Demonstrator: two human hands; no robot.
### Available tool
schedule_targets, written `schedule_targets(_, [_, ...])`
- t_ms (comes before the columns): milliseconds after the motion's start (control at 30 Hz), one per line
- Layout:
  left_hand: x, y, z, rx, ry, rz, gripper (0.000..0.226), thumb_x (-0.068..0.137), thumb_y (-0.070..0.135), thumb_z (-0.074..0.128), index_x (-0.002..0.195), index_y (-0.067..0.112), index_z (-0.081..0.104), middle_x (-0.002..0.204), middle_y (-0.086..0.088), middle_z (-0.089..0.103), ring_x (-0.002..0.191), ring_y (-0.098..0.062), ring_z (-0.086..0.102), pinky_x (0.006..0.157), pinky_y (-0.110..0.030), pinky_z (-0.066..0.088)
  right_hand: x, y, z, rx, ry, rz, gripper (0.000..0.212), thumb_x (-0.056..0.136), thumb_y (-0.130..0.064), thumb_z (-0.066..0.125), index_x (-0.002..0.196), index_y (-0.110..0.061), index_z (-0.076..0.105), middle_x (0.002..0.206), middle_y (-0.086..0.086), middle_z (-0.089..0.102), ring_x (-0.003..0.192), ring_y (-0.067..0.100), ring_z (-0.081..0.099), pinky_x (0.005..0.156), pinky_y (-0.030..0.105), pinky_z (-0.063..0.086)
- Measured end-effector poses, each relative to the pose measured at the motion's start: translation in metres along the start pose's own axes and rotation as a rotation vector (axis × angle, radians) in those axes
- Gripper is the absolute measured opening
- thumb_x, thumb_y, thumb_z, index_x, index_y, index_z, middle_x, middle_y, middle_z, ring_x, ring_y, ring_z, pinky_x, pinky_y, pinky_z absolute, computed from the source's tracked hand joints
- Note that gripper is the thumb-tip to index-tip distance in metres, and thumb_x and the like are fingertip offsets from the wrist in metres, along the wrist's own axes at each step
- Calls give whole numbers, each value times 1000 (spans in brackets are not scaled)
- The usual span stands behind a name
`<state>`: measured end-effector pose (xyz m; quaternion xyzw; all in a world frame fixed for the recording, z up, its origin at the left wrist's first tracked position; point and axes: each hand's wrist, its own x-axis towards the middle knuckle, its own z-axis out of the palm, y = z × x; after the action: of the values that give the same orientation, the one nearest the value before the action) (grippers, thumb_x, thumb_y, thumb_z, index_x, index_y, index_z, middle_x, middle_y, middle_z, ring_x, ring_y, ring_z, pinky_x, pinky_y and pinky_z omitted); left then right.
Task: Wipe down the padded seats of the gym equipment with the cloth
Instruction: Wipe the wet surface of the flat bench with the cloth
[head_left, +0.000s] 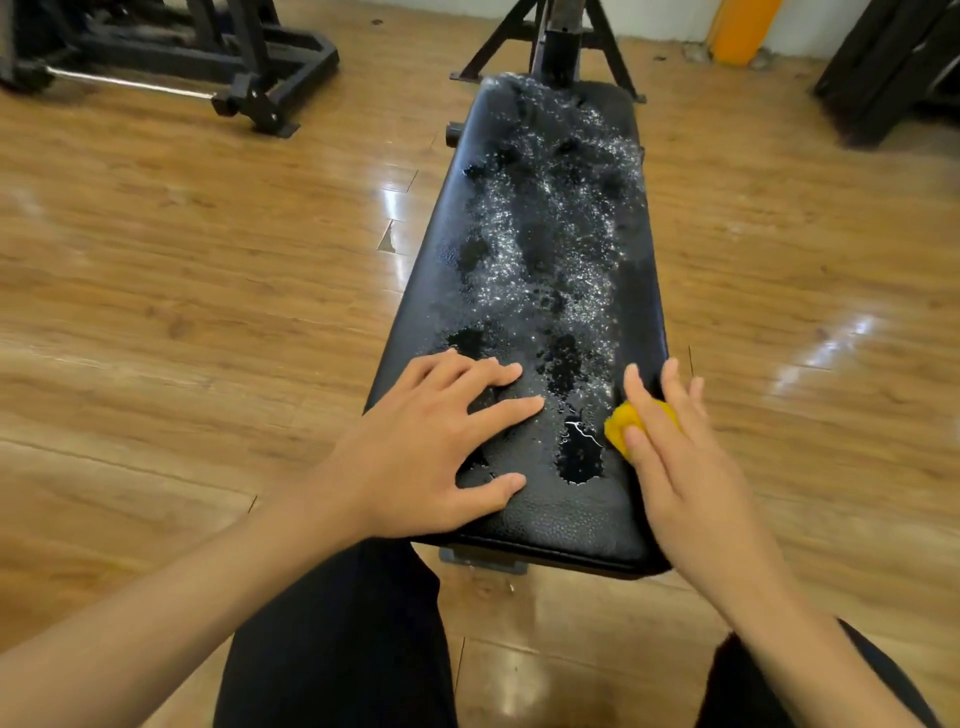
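— How many views are there, and from where?

— Only one. The camera sits on the person's head and looks forward and down.

— What lies in the middle?

— The padded bench (524, 291). It runs straight away from the camera, from the lower middle up to the top edge. Its near end is close, just above the person's legs (337, 649), and its far end is well apart.

— And the sides?

— The lens is wide, so the wooden floor (208, 260) fills both sides and its boards look a little bent. The left hand (431, 441) and the right hand (675, 457) come in from the lower corners, very near.
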<state>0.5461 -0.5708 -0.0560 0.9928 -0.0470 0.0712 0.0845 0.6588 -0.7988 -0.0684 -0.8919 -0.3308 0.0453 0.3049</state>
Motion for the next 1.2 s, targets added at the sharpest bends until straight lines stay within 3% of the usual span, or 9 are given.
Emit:
schedule_targets(133, [0, 0, -2, 4, -3, 2, 65, 92, 63, 49, 148, 31, 50, 152, 0, 46, 138, -22, 41, 120, -42, 25, 98, 21, -1, -141, -21, 86, 51, 107, -32, 32, 157, -27, 23, 166, 14, 0, 152, 39, 0, 120, 45, 18])
schedule_targets(367, [1, 0, -5, 3, -27, -1, 65, 92, 65, 48, 148, 32, 49, 153, 2, 45, 137, -20, 41, 120, -39, 24, 206, 37, -5, -216, -75, 153, 51, 109, -32, 27, 158, -23, 20, 165, 18, -2, 151, 43, -1, 119, 52, 17])
schedule_targets(567, [-2, 3, -6, -23, -21, -21, 64, 92, 63, 49, 147, 31, 51, 152, 2, 46, 135, -20, 43, 120, -37, 24, 154, 31, -1, -181, 20, 81, 49, 109, -29, 30, 157, -23, 26, 165, 15, 11, 153, 34, 5, 120, 48, 21])
schedule_targets(700, [-3, 2, -2, -20, -12, -19, 64, 94, 63, 46, 149, 32, 48, 155, 3, 44, 141, -20, 41, 122, -41, 24, 52, 11, -1, -74, 38, 23, 47, 107, -26, 37, 154, -26, 33, 165, 11, 15, 153, 29, 6, 121, 35, 15])
schedule_targets(800, [-3, 0, 1, -19, 2, -7, 64, 94, 64, 44, 150, 32, 48, 156, 3, 43, 143, -21, 41, 121, -44, 27, -21, -6, 0, -36, 28, -19, 47, 107, -33, 35, 154, -33, 31, 166, -1, 10, 154, 17, -3, 122, 22, 5])
schedule_targets(967, [-2, 0, 3, -35, 20, -10, 65, 92, 64, 46, 147, 30, 52, 154, 2, 46, 140, -22, 44, 121, -42, 27, -42, -13, 2, -119, -16, -50, 52, 104, -40, 28, 155, -36, 22, 166, -6, 5, 154, 18, -9, 123, 39, 6])
schedule_targets(1100, [-1, -3, 3, -45, 32, -4, 65, 90, 64, 48, 144, 30, 55, 152, 2, 48, 137, -22, 44, 120, -40, 26, 32, -6, -1, -156, -114, 76, 55, 107, -36, 30, 158, -28, 12, 165, 1, -12, 151, 33, -14, 123, 46, -1])
schedule_targets(1200, [-1, -3, 3, -49, 35, -4, 65, 90, 65, 48, 144, 30, 55, 151, 2, 48, 136, -22, 45, 119, -40, 27, 96, 6, -4, -225, -130, 149, 56, 108, -30, 31, 159, -20, 11, 166, 10, -10, 150, 41, -10, 121, 53, 2])
